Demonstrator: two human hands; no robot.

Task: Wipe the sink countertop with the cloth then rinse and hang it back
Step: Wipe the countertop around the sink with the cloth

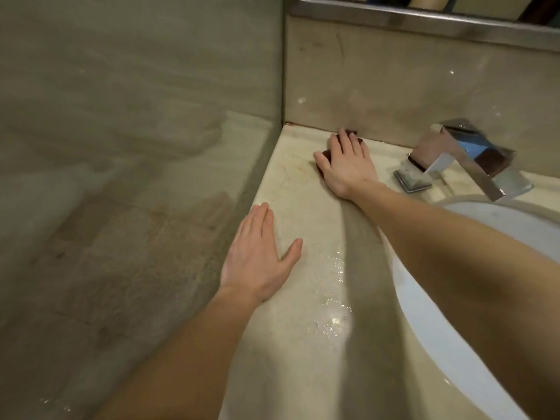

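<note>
Dark cloth (326, 153) I'm pressing under my flat right hand (348, 163) for scrubbing, open left hand (257, 259) bracing nearer me, holding nothing

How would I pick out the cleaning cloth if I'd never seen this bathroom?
Start at the white sink and follow the pale stone countertop back to the wall, left of the chrome faucet. There the right hand presses flat on the cloth. It is the only dark reddish-brown patch on the pale stone.
</note>
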